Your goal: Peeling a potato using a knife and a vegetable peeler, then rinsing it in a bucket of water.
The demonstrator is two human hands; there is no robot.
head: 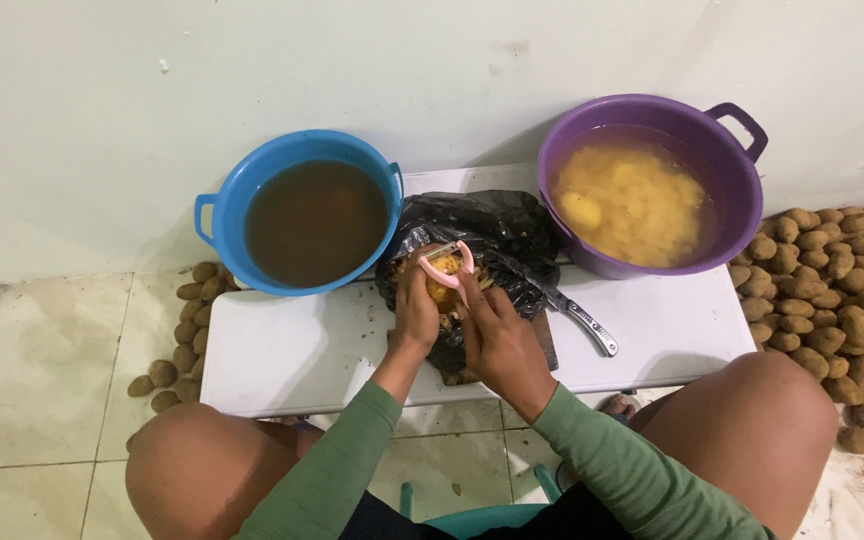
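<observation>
My left hand [416, 310] grips a partly peeled yellow potato [442, 292] over an open black plastic bag [497, 235] on a low white table [292, 355]. My right hand [497, 340] holds a pink peeler [445, 257], its blade laid on the top of the potato. Both hands are close together above the bag. Green sleeves cover both forearms.
A blue basin [222, 205] of brown water stands at the table's back left. A purple basin [742, 215] with peeled potatoes in water stands at the back right. A knife [580, 318] lies beside the bag. Unpeeled potatoes are piled on the floor right [842, 300] and left [187, 325]. My knees flank the table.
</observation>
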